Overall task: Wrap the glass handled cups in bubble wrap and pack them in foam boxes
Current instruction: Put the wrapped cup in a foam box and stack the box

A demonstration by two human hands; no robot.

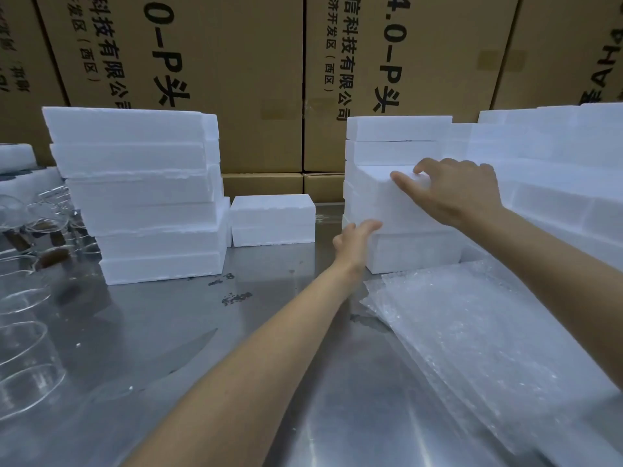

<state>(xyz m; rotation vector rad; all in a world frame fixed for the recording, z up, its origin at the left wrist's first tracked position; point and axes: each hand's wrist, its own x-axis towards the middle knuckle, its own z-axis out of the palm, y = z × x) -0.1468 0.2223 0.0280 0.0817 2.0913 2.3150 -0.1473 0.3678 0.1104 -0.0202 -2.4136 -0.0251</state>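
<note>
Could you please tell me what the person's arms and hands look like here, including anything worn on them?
Both forearms are bare as far as the frame shows, with no sleeves in view. The left hand and right hand wear no gloves, and no rings, watch or bracelet can be seen on the fingers or wrists. No markings show on either arm.
</note>
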